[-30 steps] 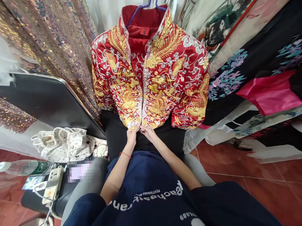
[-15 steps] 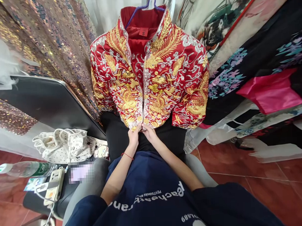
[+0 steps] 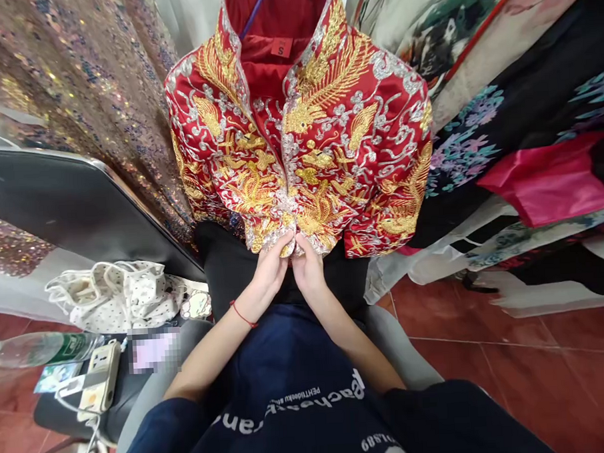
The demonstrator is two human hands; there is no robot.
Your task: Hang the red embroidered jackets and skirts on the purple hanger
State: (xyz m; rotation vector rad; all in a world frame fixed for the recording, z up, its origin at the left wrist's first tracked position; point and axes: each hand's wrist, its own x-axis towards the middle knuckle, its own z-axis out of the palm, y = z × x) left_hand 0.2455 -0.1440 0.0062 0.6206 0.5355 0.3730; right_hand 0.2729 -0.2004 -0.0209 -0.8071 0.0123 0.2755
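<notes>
Jacket (image 3: 298,140): hangs on a hanger, front facing the person, so its hem is within reach.
Left hand (image 3: 270,271): pinches left hem edge.
Right hand (image 3: 308,271): pinches right edge, holding both together at the opening.

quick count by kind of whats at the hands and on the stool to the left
Red jacket with gold and silver embroidery, hem pinched by left hand and right hand: 1
White dotted fabric bag: 1
Clear plastic water bottle with green label: 1
White power strip: 1
Total: 4
</notes>
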